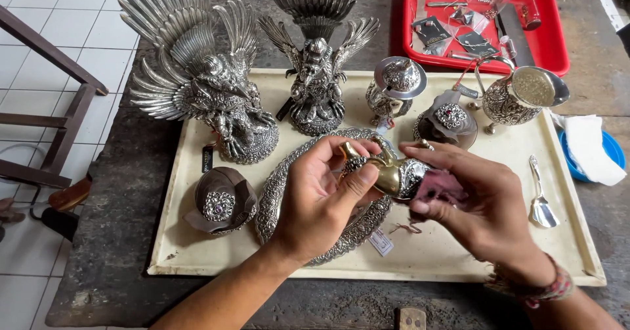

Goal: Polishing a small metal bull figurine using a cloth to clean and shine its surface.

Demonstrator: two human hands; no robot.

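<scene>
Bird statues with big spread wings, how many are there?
2. The larger winged statue stands at the tray's back left corner; the smaller winged statue stands just right of it. None seem hidden.

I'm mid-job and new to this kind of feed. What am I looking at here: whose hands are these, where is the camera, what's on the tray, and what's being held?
The one picture comes from a camera worn on a person's head, looking down at their own bare hands. The left hand holds a small silver and gold ornament; the right hand presses a pink cloth against it. Below is a cream tray on a dark table, holding two winged silver statues, an oval silver platter, a jug and a spoon. A red tray sits behind.
</scene>
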